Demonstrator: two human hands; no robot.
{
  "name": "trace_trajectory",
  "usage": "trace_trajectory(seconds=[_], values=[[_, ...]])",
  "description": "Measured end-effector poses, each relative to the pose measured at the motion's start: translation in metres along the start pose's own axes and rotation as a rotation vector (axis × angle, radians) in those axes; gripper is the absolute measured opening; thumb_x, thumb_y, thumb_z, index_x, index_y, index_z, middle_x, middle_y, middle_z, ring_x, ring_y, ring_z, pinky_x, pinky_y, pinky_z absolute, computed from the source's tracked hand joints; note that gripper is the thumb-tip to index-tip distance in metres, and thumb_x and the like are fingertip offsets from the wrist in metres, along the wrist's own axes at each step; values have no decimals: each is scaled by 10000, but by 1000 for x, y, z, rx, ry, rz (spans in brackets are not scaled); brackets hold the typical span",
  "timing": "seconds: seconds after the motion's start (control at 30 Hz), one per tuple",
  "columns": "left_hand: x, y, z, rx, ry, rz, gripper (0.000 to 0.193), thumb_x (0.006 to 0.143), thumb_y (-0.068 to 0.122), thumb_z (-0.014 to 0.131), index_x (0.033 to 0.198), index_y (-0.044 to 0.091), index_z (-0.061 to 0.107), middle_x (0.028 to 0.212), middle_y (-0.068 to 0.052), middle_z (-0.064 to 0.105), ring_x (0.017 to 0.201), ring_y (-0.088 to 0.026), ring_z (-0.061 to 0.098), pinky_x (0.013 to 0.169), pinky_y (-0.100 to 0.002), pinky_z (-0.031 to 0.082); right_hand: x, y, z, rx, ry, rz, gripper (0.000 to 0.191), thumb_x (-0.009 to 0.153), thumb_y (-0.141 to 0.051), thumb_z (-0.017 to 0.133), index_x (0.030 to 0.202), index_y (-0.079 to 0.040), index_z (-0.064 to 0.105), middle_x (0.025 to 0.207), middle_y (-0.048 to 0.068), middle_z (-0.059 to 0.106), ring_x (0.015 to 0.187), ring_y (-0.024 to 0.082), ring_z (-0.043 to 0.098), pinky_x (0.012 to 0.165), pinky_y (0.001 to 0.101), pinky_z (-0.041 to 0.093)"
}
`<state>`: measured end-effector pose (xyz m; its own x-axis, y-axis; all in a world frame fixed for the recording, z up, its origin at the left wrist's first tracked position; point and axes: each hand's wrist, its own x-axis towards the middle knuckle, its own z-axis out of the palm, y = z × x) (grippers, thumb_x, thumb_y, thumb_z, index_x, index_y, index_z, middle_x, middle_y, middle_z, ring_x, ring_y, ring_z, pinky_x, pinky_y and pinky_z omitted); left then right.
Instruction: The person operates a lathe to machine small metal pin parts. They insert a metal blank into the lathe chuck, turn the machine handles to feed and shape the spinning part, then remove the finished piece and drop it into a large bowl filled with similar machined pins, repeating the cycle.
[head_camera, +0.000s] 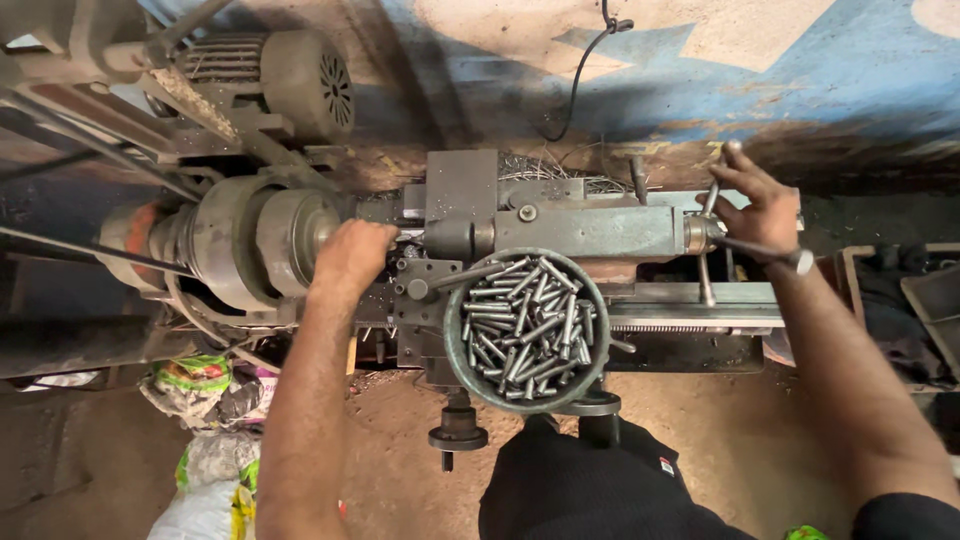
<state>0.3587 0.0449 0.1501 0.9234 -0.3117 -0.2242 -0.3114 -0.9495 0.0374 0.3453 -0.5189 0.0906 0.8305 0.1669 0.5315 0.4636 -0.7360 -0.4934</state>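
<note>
Nearest us sits a round bowl (452, 345) full of small metal rods (525, 320) (resting on the lathe carriage). Just past it, our left hand (352, 255) reaches in with a bent wrist, its grip curled at the chuck (290, 240); we cannot tell what it pinches. Farther right, our right hand (765, 205) is clenched around the spoked lever handle (712, 195), well apart from the bowl.

Dim, flat workshop light w/ soft shadows under the lathe (560, 230), faint sheen on steel pins (527, 322), sharp centre, wide-angle bending at edges.
</note>
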Motion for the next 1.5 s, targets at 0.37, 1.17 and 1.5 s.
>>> trace_trajectory(seconds=[0.37, 1.17, 1.5], values=[[-2, 3, -3, -82, -16, -27, 254, 958, 192, 528, 1012, 171, 774, 1016, -135, 746, 982, -358, 704, 872, -498, 547, -4, 17, -43, 1436, 240, 315, 193, 969, 11, 505, 964, -25, 695, 979, 187, 742, 1000, 345, 743, 981, 472, 600], [-2, 2, 2, -2, 36, -17, 229, 969, 182, 541, 997, 128, 762, 1052, -167, 740, 1042, -378, 691, 905, -525, 536, -160, -11, -63, 1199, 471, 696, 505, 1139, -545, 478, 910, -98, 531, 737, 85, 528, 677, 244, 545, 701, 407, 482], [-157, 41, 67, -562, 860, -180, 86, 916, 58, 768, 954, 29, 696, 1047, -122, 720, 1012, -301, 686, 932, -403, 552, -32, -122, -58, 327, 678, 169, 431, 1036, -289, 668, 1256, 10, 448, 1067, 132, 524, 872, 159, 471, 729, 275, 386]])
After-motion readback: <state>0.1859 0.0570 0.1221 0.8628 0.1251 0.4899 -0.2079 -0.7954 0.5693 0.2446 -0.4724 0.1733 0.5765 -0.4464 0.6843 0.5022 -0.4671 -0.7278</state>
